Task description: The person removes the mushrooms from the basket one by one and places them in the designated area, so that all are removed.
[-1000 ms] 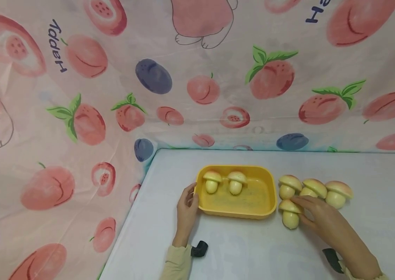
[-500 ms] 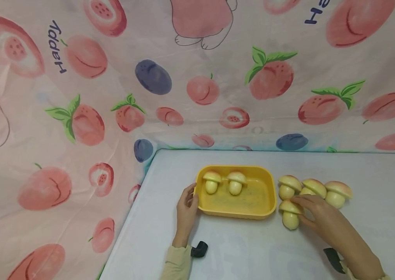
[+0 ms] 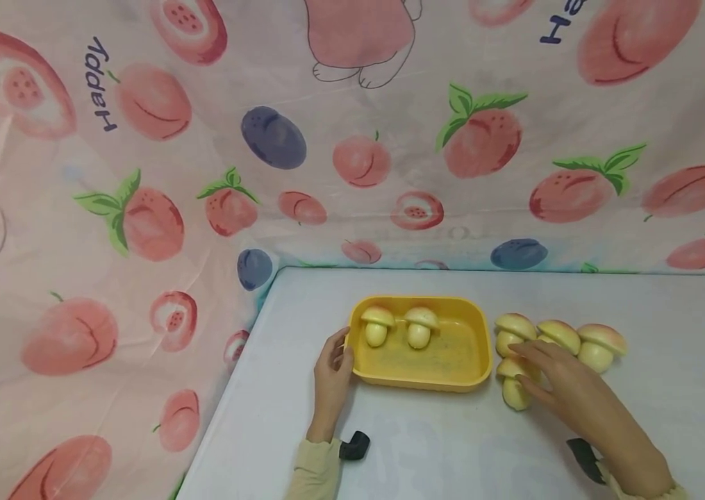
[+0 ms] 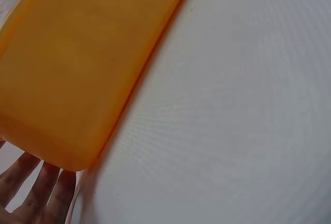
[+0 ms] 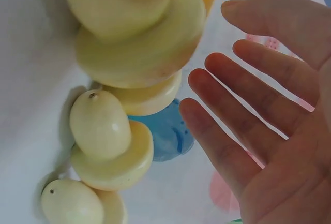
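My left hand (image 3: 332,367) rests at the left end of a yellow plastic tray (image 3: 421,383), its fingers against the outer wall. In the left wrist view, those fingers (image 4: 39,190) lie extended at the tray's end. My right hand (image 3: 567,385) hovers over the front toy mushroom (image 3: 516,396), right of the tray. The right wrist view shows this hand with thumb and fingers spread, apart from the mushroom (image 5: 139,53). Behind stand three more mushrooms in a row: left (image 3: 513,325), middle (image 3: 558,333) and right (image 3: 599,347).
Inside the tray, along its back left, are two toy mushrooms, one at the left (image 3: 377,326) and one near the middle (image 3: 419,328). The white table (image 3: 440,444) meets a fruit-printed cloth (image 3: 390,229) at its back and left edges.
My right hand has loosened from the front mushroom, its fingers lifting slightly and shifting a little left. The left hand, the tray and the mushrooms have stayed in place.
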A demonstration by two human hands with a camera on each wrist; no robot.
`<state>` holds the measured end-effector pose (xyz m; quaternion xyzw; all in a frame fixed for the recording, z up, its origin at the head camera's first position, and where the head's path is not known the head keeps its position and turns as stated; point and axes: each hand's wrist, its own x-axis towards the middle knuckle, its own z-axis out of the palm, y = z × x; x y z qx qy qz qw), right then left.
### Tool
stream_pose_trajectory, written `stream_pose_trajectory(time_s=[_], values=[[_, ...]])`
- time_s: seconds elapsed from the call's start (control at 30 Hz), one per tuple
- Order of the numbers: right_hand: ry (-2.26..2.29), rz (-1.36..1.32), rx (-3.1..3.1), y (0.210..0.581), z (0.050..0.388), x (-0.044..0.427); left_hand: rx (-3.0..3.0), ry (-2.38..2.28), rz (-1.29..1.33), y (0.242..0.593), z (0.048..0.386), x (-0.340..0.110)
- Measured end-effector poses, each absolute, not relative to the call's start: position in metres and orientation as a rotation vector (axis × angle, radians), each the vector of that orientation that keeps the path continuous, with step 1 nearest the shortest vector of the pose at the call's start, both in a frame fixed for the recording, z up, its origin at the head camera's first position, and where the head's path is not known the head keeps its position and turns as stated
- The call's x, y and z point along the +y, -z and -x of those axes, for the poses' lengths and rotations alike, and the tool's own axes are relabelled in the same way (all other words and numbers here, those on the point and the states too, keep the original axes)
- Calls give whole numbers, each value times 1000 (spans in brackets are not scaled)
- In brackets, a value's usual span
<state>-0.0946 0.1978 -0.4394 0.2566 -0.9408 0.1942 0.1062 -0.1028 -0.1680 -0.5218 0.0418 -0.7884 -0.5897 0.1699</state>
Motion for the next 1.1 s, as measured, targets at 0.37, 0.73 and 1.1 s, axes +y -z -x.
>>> stream_pose_trajectory(time_s=[0.37, 0.73, 1.1], values=[[-656, -791, -2717, 431, 103, 184, -2228, 1677, -105, 523, 103, -170], [-614, -846, -2602, 425, 110, 170, -2213, 1692, -89, 525, 103, -169], [-637, -806, -2733, 422, 117, 156, -2230, 1683, -103, 524, 103, -169]])
